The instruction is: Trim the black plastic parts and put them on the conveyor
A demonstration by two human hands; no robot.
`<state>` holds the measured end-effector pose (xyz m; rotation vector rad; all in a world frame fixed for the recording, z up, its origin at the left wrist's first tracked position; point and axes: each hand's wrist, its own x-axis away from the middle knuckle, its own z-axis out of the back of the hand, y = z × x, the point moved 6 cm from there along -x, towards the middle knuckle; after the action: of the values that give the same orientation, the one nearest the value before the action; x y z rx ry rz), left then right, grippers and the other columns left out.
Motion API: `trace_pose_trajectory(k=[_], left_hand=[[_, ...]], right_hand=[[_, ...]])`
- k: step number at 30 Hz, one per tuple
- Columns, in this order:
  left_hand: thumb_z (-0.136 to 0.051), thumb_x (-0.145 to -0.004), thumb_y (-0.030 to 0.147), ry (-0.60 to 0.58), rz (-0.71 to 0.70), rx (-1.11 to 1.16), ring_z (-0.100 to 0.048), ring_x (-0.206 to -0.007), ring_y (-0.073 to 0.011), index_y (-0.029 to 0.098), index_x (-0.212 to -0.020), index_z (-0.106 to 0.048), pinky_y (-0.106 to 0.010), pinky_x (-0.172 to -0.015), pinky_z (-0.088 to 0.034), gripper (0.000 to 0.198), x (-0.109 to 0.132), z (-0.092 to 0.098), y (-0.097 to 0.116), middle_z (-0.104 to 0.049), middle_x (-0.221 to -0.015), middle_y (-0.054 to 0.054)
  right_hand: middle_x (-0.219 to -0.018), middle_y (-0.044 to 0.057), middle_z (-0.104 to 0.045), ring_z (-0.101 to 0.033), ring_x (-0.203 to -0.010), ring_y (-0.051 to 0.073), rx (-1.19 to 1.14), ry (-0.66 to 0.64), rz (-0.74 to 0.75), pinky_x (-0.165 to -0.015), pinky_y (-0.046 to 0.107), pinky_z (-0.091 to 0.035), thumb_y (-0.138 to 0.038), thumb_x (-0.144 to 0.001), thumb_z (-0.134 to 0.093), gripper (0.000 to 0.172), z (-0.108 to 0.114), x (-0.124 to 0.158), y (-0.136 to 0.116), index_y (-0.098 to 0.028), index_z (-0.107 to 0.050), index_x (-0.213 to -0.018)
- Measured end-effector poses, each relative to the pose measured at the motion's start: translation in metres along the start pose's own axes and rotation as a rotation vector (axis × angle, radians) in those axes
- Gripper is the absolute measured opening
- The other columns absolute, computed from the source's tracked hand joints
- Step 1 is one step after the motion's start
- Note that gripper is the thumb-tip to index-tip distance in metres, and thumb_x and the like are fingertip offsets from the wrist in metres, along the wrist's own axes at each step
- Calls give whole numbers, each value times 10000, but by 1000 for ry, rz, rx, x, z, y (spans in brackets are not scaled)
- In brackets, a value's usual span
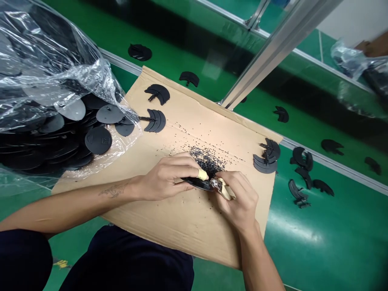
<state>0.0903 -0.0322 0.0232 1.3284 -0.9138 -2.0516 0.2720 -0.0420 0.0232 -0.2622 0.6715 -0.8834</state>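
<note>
1. Head view: pinches curved black part (197,184) in left hand (172,178) over cardboard (182,226); wraps right hand (239,198) around metal tool (215,184).
2. Shows black bits (207,158) heaped beyond, seemingly trimmed off already.
3. Shows bagged discs (72,109) at left, apparently still untrimmed.

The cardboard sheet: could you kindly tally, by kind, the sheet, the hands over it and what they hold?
Cardboard sheet: 1
Hands (left hand, right hand): 2
Black piece in the left hand: 1
Hand tool in the right hand: 1
Total: 5
</note>
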Motion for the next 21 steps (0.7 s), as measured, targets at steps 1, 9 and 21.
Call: trace_pose_trajectory(k=[1,9,21], left_hand=[[-649,-926,149,1,-1,4,-638,-833,-166,148,-1054,-691,-336,-761,-535,134,0,0,0,-729,-905,-93],[-675,-915,150,6,-43,46,-661,-819,-168,143,-1059,-696,-336,-760,-540,145,-1,-2,2,-736,-869,-92],[-669,-914,205,-84,36,42,-619,-819,-165,127,-1077,-684,-311,-752,-523,181,-2,-7,2,-707,-882,-85]], right_hand=[[-856,63,-708,-634,-736,194,13,5,2,-641,341,-483,-112,-865,-619,229,1,1,0,-208,-668,-1068],[-749,43,-695,-584,-642,168,155,43,61,-584,323,-443,-134,-869,-684,190,6,3,-4,-195,-686,-1050],[-775,43,-684,-595,-664,171,113,66,-24,-583,317,-439,-101,-859,-653,187,8,2,1,-188,-685,-1022]])
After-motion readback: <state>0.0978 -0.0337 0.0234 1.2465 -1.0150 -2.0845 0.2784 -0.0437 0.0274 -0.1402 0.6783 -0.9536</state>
